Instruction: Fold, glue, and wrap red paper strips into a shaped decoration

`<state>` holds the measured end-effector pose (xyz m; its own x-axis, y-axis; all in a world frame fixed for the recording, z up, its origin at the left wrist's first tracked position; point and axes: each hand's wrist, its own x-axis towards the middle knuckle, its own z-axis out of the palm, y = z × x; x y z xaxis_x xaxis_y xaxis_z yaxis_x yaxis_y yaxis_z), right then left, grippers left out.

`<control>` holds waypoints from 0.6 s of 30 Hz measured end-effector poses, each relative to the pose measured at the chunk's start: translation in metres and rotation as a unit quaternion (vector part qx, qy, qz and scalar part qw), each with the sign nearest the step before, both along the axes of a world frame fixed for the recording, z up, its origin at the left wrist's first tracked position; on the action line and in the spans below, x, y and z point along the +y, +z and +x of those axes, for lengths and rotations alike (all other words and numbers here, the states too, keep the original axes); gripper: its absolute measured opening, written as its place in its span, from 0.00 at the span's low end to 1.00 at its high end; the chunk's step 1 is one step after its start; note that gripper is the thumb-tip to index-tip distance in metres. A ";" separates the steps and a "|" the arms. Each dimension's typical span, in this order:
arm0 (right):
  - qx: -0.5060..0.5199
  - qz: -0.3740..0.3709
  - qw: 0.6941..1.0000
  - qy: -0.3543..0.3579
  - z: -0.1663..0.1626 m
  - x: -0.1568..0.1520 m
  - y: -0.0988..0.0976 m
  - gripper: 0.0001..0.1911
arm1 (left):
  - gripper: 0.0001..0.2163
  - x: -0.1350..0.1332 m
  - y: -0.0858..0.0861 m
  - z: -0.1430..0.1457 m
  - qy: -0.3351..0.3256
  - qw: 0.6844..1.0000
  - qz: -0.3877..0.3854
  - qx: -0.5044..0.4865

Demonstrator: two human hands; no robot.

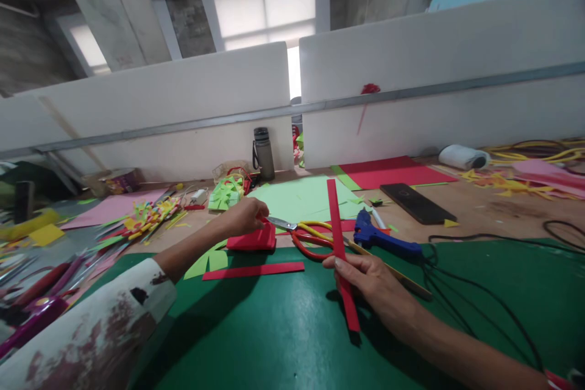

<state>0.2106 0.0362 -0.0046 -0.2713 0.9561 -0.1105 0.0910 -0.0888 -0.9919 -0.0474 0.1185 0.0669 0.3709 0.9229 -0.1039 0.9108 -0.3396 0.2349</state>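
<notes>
We see the right hand (371,280) closed on a long red paper strip (337,225), thumb over it and fingers curled beneath, gripping it in its lower half. The strip stands tilted over the dark green mat (283,329), its near end pointing back at the person and its far end reaching out above the scissors (305,235), which lie open-bladed on the mat with red and yellow handles. A yellowish ruler (404,279) runs out from under the right hand toward the right, just beside the strip.

To the left, the left hand (244,216) has its fingertips pinched together on the upper edge of a folded red paper piece (252,239) that rests on the mat. In front of that piece a second red strip (253,270) lies flat, with lime green scraps (208,261) touching its left end.

Just right of the held strip we find a blue glue gun (386,239), its black cable (479,301) looping across the mat. Behind the scissors a pale green sheet (297,198) is spread on the wooden table (493,210). Farther back lie a black phone (418,202), a red sheet (393,172) and a white roll (464,157); a grey water bottle (264,152) stands against the white partition (183,103). Colourful paper cuttings (150,213) litter the table's left side
</notes>
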 end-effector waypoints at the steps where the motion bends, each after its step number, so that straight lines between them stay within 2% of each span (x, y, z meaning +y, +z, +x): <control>1: -0.005 0.000 1.000 0.002 0.001 0.000 -0.001 0.23 | 0.13 0.002 -0.002 0.000 -0.003 1.000 -0.016 0.012; 6: -0.009 0.011 1.000 0.005 0.002 -0.001 -0.003 0.23 | 0.14 -0.001 -0.011 -0.001 0.006 0.997 -0.058 0.042; 11: -0.022 0.010 1.000 -0.012 0.000 -0.003 0.000 0.23 | 0.14 -0.012 -0.011 -0.003 0.030 0.996 -0.082 0.022; 16: 0.001 0.040 0.999 -0.008 0.000 -0.001 -0.005 0.23 | 0.01 -0.030 0.001 0.000 0.047 0.994 -0.043 -0.094; 18: -0.009 0.065 0.998 -0.017 0.001 0.001 -0.006 0.23 | 0.02 -0.041 0.008 0.006 0.059 0.984 -0.021 -0.167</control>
